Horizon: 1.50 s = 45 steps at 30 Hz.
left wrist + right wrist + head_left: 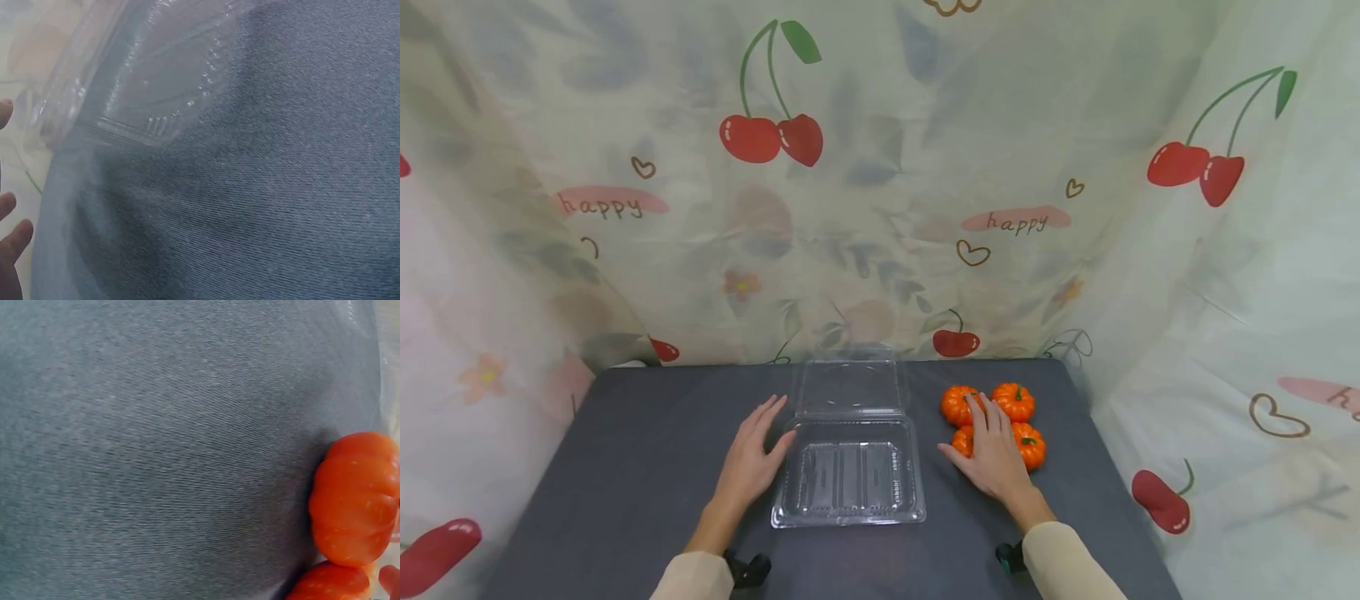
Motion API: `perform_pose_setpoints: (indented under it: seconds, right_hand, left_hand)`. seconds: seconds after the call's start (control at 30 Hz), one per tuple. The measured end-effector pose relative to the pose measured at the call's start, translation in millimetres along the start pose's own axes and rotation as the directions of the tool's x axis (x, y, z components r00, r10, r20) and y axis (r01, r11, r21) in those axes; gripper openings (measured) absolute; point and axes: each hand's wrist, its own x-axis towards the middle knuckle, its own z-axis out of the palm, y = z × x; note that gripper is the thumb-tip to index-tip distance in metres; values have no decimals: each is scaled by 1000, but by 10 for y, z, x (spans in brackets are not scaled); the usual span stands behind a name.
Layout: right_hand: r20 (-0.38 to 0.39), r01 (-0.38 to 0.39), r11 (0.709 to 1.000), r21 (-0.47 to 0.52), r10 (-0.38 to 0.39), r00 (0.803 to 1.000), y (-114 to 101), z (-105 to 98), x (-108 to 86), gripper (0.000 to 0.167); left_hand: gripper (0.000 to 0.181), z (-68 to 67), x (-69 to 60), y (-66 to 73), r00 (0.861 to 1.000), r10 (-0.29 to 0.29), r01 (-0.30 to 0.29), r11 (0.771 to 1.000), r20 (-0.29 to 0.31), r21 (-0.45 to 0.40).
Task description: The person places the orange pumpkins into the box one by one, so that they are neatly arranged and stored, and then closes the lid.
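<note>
Landmark for all places: the clear plastic box [848, 515] on the dark table [647, 467]. To the left of the box, your left hand [751, 458] holds nothing; its fingers are extended, with the thumb set apart and pointing at the box's left rim. Whether the thumb touches that rim, you cannot fairly tell, as the left wrist view catches only fingertips at its edge. Below this hand, nearer to you than the box's rim, come a black wrist strap [748, 571] and a cream sleeve [692, 577]. The box lies with its ribbed floor showing, and its lid [850, 387] is folded back on the far side, toward the patterned curtain [850, 217] behind the box. To the right of the box sit four orange pumpkins with green stems, in a close two-by-two cluster: far left [955, 406], far right [1013, 403], near left [962, 440], near right [1030, 447]. Your right hand [995, 457] is over this cluster, thumb wide of the extended fingers, partly covering the near-left pumpkin; you cannot tell whether it touches any. Its sleeve lies nearer to you, right of the box.
</note>
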Motion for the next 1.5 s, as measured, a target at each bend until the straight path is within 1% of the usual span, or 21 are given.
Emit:
perform_pose_setpoints:
  seconds: [0.1,0.23,0.37,0.47,0.57,0.63,0.7,0.9,0.97,1.0,1.03,1.1,1.17,1.27,1.33,1.4,1.5]
  right_hand:
    - [7,-14,999,32,14,1000,16,10,-42,101]
    - [-3,-22,996,91,23,1000,59,37,-76,99]
    - [-24,-22,990,138,25,999,105,58,-91,92]
    - [-41,-19,985,170,26,999,119,70,-103,83]
    - [-69,-1,981,196,15,997,125,90,-111,73]
    - [-93,12,977,212,8,996,127,98,-116,68]
    - [-117,23,975,221,3,993,128,104,-119,65]
    - [-140,8,973,230,25,990,121,114,-136,64]
    - [-139,-2,972,236,36,990,118,118,-149,66]
    - [-138,-6,971,240,40,990,118,121,-155,67]
    - [-135,-14,969,247,48,990,118,117,-164,69]
    - [-128,-25,966,259,60,990,117,119,-179,73]
    - [-110,-33,963,267,65,992,109,133,-189,76]
    - [-76,-40,960,276,63,995,79,171,-196,80]
    - [-53,-48,961,271,65,997,59,204,-203,82]
    - [-39,-59,961,272,72,997,40,230,-219,83]
    - [-25,-79,959,271,89,996,22,257,-255,83]
  left_hand:
    - [60,8,-38,-30,1000,-12,12,1000,7,-14]
    - [56,28,-77,-69,999,-38,38,998,8,-46]
    - [52,60,-106,-104,995,-94,95,989,19,-112]
    - [50,89,-121,-122,987,-157,162,970,43,-179]
    - [50,106,-129,-137,974,-213,225,940,71,-257]
    - [48,110,-136,-145,968,-239,253,920,82,-301]
    - [46,115,-143,-156,965,-248,261,904,82,-340]
    - [40,150,-167,-176,968,-247,246,879,51,-410]
    - [37,170,-179,-173,965,-257,254,861,54,-441]
    - [35,182,-184,-171,961,-270,267,851,58,-453]
    - [34,196,-188,-165,956,-286,282,839,64,-465]
    - [32,226,-197,-156,940,-332,329,811,83,-484]
    - [31,253,-212,-155,920,-380,375,777,99,-505]
    - [31,285,-238,-165,891,-437,423,705,121,-569]
    - [33,301,-255,-170,882,-453,434,665,133,-608]
    - [37,315,-266,-164,876,-459,441,641,147,-628]
    - [40,336,-274,-151,878,-452,440,636,157,-633]
